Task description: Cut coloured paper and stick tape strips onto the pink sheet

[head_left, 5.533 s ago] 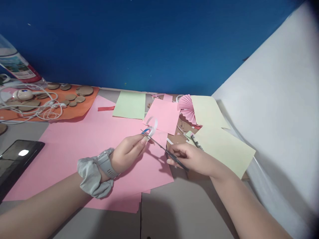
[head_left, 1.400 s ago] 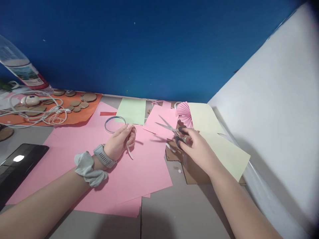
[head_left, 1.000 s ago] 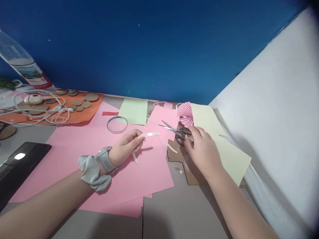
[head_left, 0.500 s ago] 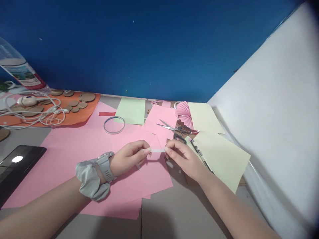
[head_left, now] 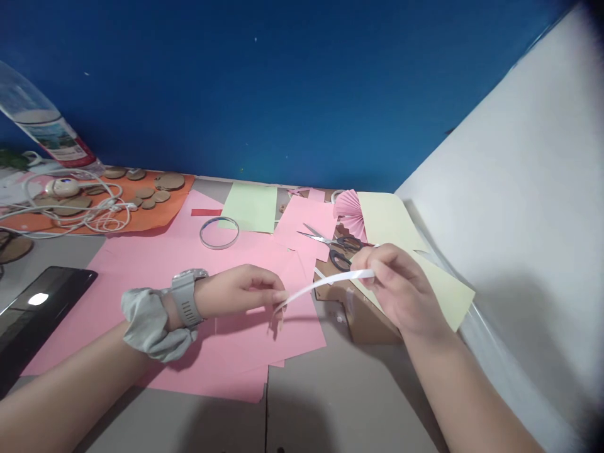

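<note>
A narrow white strip [head_left: 325,281], paper or tape, spans the gap between my hands in a shallow arch above the pink paper [head_left: 189,264]. My right hand [head_left: 399,286] pinches its right end between thumb and fingers. At the other end, the thumb and fingers of my left hand [head_left: 243,289] close on the strip, and a short tail hangs below them, blurred. Just beyond my right hand lie black-handled scissors [head_left: 325,239], blades partly spread. A pink pleated paper fan [head_left: 350,211] rests behind them.
A clear ring [head_left: 219,233] and a green sheet [head_left: 250,207] lie on the pink paper. Pale yellow sheets [head_left: 387,217] are at right, partly over brown cardboard [head_left: 368,321]. A phone [head_left: 42,314], tangled white cable [head_left: 108,214] and tilted bottle [head_left: 51,132] occupy the left.
My right hand has moved right and slightly up with its end of the strip, so a longer length now shows. My left hand has shifted slightly; the pen is now hidden.
</note>
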### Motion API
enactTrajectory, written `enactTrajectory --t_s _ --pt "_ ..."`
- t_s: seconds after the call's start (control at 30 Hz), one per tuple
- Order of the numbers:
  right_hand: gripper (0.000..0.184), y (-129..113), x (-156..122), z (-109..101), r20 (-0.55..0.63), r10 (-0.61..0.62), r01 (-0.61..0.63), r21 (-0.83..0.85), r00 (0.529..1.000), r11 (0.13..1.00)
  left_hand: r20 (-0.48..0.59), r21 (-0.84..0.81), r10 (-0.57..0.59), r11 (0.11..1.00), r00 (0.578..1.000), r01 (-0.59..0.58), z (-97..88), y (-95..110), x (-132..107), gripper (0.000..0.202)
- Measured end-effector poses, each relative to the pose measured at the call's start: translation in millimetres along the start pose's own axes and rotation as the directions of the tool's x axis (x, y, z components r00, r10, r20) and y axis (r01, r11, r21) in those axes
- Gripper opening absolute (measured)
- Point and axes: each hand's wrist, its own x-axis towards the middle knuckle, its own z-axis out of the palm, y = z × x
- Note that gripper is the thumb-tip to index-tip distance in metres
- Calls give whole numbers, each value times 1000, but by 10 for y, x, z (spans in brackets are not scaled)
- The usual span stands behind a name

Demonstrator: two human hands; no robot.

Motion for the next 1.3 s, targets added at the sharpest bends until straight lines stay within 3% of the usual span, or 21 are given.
enactTrajectory --t_s 0.17,0.33,0.43,0.63,0.87,1.07,1.3 --pt "22 -99 25 -128 -10 -4 3 -88 1000 996 -16 5 -41 999 999 41 2 13 -60 25" --pt "23 -171 10 -136 41 27 -18 -190 999 982 21 -247 -88 965 996 90 36 -11 -108 37" --pt "25 -208 5 -128 72 63 -43 -253 995 967 -20 -289 -96 953 995 87 45 -39 -191 41" --pt "26 -177 -112 -48 109 237 -176 -401 965 899 -90 -135 -178 977 980 165 61 -72 -477 32" --pt "27 -7 -327 150 101 522 -428 -451 847 783 -176 193 -329 913 928 360 161 -22 -692 30" --pt "26 39 -299 188 182 524 -334 -590 832 735 -273 450 -376 764 886 463 156 -5 -727 28" --pt "24 51 -310 163 183 513 -291 -645 839 706 -218 441 -405 771 888 460 152 -1 -694 29"
